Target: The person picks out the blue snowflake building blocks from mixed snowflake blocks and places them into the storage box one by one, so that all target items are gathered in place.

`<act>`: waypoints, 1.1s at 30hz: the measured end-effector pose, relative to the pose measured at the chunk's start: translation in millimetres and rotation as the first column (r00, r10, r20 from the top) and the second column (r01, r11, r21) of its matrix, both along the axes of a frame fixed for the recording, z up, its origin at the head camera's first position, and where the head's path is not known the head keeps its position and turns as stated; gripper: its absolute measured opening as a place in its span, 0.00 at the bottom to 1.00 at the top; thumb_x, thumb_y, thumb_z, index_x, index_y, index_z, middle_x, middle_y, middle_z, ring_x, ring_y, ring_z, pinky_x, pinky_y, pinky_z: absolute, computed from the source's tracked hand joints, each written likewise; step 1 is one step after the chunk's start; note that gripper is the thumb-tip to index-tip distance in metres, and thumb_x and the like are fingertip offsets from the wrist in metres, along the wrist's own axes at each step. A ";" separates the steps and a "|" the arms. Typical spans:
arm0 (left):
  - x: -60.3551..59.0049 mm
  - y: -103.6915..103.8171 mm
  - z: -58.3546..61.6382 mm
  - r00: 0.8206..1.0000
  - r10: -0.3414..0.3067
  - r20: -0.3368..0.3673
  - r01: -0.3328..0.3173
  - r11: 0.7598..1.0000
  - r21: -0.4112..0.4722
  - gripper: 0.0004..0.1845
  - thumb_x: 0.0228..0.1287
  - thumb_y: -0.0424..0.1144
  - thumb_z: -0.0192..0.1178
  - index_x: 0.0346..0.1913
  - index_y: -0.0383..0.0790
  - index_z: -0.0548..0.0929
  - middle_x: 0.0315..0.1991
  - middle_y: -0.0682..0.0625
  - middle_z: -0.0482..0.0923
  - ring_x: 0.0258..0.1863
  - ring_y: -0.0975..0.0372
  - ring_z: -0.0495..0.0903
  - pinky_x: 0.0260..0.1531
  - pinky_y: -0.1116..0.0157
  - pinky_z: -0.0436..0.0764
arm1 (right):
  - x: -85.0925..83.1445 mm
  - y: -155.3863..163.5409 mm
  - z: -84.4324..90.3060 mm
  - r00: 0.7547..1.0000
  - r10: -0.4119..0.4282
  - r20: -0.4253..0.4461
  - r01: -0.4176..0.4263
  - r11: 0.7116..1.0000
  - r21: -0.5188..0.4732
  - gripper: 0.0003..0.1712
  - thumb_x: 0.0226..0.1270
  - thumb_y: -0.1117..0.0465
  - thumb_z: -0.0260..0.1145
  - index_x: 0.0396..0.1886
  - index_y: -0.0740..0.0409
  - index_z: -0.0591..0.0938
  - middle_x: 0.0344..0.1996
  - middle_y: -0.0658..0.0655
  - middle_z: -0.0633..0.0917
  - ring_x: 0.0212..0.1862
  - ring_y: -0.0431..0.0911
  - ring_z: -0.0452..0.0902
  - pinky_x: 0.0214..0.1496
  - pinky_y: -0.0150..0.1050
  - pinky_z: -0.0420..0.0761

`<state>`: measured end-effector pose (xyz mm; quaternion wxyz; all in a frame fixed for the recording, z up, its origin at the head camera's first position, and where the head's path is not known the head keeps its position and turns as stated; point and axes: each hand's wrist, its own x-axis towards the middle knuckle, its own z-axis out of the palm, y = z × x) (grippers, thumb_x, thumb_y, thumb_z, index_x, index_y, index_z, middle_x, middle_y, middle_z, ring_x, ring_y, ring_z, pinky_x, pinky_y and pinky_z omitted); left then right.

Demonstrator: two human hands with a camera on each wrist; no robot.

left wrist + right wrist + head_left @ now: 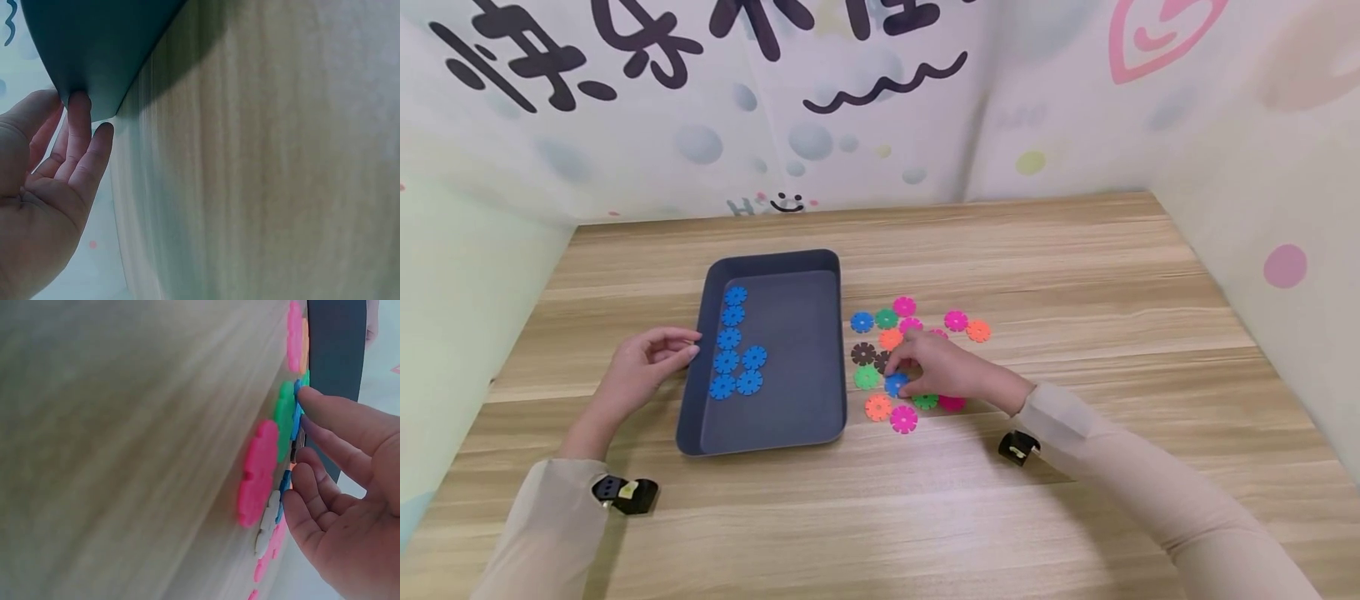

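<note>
2 fingertips (309, 399) touch blue disc (895, 384) beside tray (820, 262).

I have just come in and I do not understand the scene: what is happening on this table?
A person is handling small gear-shaped plastic discs. The right hand touches a blue disc in a loose pile of mixed colours on the wooden table. The left hand rests its fingertips against the side of a dark tray, where seven blue discs already lie.
</note>
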<state>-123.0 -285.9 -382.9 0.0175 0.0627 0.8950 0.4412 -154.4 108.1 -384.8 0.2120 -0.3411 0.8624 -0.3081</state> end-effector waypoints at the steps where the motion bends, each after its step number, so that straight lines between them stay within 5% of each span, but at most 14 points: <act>1: 0.2 -0.2 -0.3 1.000 0.001 0.000 -0.001 1.000 -0.002 0.17 0.65 0.38 0.56 0.51 0.29 0.76 0.37 0.43 0.78 0.29 0.72 0.77 0.30 0.75 0.78 | -0.3 -0.1 0.2 1.000 0.002 0.003 -0.002 1.000 0.003 0.15 0.49 0.64 0.74 0.39 0.60 0.84 0.34 0.51 0.75 0.38 0.44 0.69 0.37 0.31 0.76; 20: -0.8 -1.4 -2.3 1.000 0.012 0.014 -0.012 1.000 -0.012 0.17 0.65 0.39 0.55 0.52 0.30 0.76 0.38 0.41 0.78 0.30 0.72 0.77 0.31 0.75 0.78 | -4.1 -4.6 4.3 0.997 0.072 -0.023 -0.071 0.995 0.063 0.16 0.47 0.64 0.75 0.38 0.59 0.84 0.34 0.50 0.77 0.36 0.44 0.69 0.36 0.30 0.75; 33: -0.6 -1.7 -2.6 1.000 0.013 0.015 -0.013 1.000 -0.005 0.17 0.65 0.39 0.56 0.52 0.30 0.76 0.37 0.47 0.78 0.30 0.72 0.77 0.31 0.75 0.78 | -11.2 -12.3 10.9 0.989 0.144 0.035 -0.147 0.982 0.114 0.14 0.48 0.66 0.74 0.35 0.61 0.80 0.30 0.51 0.78 0.32 0.45 0.70 0.33 0.30 0.75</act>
